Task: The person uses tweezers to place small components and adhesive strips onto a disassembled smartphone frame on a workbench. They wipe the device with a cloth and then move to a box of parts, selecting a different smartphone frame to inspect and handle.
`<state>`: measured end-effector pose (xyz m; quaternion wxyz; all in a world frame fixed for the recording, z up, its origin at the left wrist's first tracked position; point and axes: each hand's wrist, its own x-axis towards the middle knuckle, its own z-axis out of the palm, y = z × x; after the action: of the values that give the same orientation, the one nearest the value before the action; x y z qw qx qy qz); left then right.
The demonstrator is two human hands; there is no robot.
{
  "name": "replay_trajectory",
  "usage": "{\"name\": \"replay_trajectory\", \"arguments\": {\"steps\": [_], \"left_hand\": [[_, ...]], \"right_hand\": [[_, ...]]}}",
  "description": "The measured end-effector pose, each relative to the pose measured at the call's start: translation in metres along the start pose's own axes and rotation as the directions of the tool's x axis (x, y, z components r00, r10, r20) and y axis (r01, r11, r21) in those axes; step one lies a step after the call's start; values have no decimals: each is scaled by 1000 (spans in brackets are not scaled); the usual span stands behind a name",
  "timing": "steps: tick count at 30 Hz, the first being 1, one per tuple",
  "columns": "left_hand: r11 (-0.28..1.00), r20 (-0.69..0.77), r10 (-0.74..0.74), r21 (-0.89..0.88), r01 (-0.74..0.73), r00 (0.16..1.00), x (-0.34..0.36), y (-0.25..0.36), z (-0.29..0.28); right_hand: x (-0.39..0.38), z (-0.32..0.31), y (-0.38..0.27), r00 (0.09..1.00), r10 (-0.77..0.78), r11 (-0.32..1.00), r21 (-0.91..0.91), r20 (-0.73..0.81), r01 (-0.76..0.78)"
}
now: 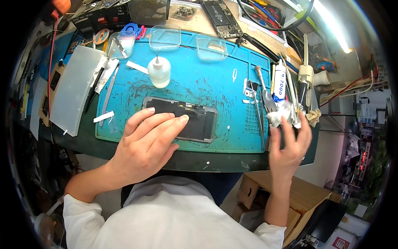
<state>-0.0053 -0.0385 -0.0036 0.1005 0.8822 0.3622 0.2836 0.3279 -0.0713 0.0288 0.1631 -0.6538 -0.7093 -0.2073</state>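
A dark phone screen assembly [200,124] lies on the blue mat [232,95], its back showing a small flex cable near the top edge. My left hand [149,141] rests over its left part, fingers stretched out. My right hand [290,145] is raised at the mat's right edge, fingers spread beside a blurred crumpled white tissue [280,113]; contact with it is unclear. Above the phone stands a translucent dropper bottle [159,74]. A blue-and-white glue tube [280,81], a brush [258,71] and tweezers [260,124] lie at the right.
Clear plastic boxes [165,37] sit along the mat's back. A translucent panel [70,91] and a metal spudger [108,91] lie left. An opened phone [219,18] and tools [265,12] are behind. A wooden cabinet [306,195] stands below right.
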Motion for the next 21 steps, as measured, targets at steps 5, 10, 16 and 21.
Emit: {"name": "replay_trajectory", "arguments": {"steps": [5,10,16,21], "left_hand": [[1000,-2,13,22,-13,1000,0,1,-1],[999,-22,21,41,-20,1000,-2,2,0],[996,-23,39,77,-37,999,-2,4,0],[995,20,80,54,-81,997,5,15,3]], "right_hand": [[6,4,-19,995,70,955,284,73,-88],[15,19,-29,984,-19,969,247,178,-26],[11,-3,-3,859,103,433,755,501,-492],[-32,9,18,880,68,-694,656,470,-297]]}}
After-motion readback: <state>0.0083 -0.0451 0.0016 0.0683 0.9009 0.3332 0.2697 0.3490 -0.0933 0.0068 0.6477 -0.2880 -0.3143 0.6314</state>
